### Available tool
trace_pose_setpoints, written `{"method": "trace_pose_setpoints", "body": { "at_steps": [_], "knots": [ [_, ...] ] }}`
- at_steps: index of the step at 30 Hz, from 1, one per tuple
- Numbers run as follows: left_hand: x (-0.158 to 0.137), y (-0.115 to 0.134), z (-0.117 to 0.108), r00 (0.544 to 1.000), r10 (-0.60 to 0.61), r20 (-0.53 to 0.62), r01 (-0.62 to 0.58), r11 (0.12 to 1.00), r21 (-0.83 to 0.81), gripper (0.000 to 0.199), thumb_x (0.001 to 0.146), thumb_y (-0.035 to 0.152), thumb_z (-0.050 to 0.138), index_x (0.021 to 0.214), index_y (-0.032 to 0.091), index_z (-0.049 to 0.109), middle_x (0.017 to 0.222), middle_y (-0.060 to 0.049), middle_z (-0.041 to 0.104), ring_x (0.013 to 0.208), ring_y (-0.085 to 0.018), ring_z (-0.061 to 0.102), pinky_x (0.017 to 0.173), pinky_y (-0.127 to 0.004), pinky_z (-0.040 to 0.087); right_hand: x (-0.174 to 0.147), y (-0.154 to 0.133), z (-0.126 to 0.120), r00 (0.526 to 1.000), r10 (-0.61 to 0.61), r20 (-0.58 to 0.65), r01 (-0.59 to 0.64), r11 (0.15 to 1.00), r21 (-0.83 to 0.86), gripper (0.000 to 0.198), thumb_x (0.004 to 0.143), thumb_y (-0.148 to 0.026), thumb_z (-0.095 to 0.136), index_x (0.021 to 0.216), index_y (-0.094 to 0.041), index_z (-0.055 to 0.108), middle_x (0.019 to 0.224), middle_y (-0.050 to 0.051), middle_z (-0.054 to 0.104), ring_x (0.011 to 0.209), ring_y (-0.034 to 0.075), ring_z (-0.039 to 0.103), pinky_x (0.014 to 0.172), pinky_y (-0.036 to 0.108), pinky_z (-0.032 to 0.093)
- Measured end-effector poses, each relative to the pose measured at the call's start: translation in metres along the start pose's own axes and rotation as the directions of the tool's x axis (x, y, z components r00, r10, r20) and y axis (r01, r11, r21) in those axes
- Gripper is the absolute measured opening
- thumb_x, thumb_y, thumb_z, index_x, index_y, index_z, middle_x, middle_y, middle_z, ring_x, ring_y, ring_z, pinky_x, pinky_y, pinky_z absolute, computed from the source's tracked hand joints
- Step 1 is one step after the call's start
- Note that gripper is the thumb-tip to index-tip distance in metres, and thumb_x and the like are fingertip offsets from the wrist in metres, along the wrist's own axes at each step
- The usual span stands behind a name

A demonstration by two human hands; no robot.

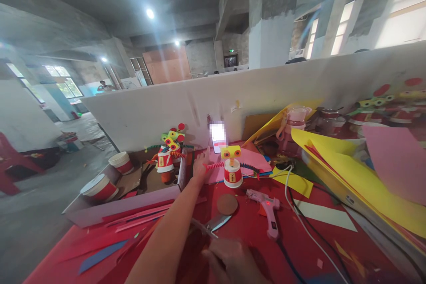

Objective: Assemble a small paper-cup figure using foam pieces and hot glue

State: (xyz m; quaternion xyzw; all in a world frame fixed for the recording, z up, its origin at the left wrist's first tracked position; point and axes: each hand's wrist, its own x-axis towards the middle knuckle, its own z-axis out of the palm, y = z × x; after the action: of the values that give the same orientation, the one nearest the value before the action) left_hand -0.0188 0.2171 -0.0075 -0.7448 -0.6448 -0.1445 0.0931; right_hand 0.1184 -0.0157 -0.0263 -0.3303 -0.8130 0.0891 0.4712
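My left hand reaches far forward over pink paper, fingers stretched out beside the lit phone leaning against the partition. Whether a fingertip touches the phone is unclear. Right of that hand stands a paper-cup robot figure with a yellow head and pleated red and dark arms. Near the front edge, my right hand is curled with thumb and fingers drawn together; what it holds, if anything, is hidden. Just beyond it are metal scissors blades and a brown cardboard disc.
A pink glue gun with a red light lies to the right, its cord trailing forward. At left, a box holds cups and similar figures. Paper strips lie before it. Yellow sheets, cables and a pink bottle crowd the right.
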Motion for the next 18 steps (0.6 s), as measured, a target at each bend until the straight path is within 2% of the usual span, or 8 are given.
{"method": "trace_pose_setpoints", "body": {
  "at_steps": [7, 14, 18],
  "knots": [
    [-0.004, -0.003, -0.002, 0.999, -0.005, 0.044, 0.006, 1.0, -0.007, 0.062, 0.088, 0.038, 0.044, 0.144, 0.016, 0.03, 0.118, -0.015, 0.057, 0.11, -0.027, 0.05, 0.091, -0.036, 0.04, 0.002, -0.004, -0.005, 1.0, 0.012, -0.008, -0.012, 1.0, -0.006, 0.057, 0.101, -0.039, 0.021, 0.056, -0.018, 0.048, 0.047, -0.001, 0.058, 0.04, 0.006, 0.047, 0.044, 0.021, 0.024],
    [0.001, -0.007, 0.009, 0.992, -0.019, 0.121, 0.019, 1.0, 0.002, 0.051, 0.09, 0.033, 0.038, 0.14, 0.019, 0.035, 0.12, -0.014, 0.059, 0.111, -0.027, 0.053, 0.09, -0.038, 0.041, -0.002, 0.0, -0.001, 0.999, 0.023, 0.032, -0.022, 1.0, -0.01, 0.06, 0.101, -0.04, 0.016, 0.057, -0.018, 0.049, 0.05, 0.0, 0.059, 0.042, 0.006, 0.049, 0.046, 0.022, 0.024],
    [0.011, -0.012, 0.013, 0.973, -0.017, 0.23, 0.012, 1.0, 0.021, 0.049, 0.09, 0.042, 0.038, 0.134, 0.022, 0.039, 0.116, -0.013, 0.061, 0.105, -0.027, 0.058, 0.085, -0.038, 0.044, -0.003, 0.001, 0.001, 0.997, 0.048, 0.06, -0.048, 0.999, 0.007, 0.059, 0.101, -0.04, 0.017, 0.058, -0.018, 0.05, 0.051, 0.0, 0.06, 0.044, 0.006, 0.05, 0.047, 0.021, 0.026]
  ]
}}
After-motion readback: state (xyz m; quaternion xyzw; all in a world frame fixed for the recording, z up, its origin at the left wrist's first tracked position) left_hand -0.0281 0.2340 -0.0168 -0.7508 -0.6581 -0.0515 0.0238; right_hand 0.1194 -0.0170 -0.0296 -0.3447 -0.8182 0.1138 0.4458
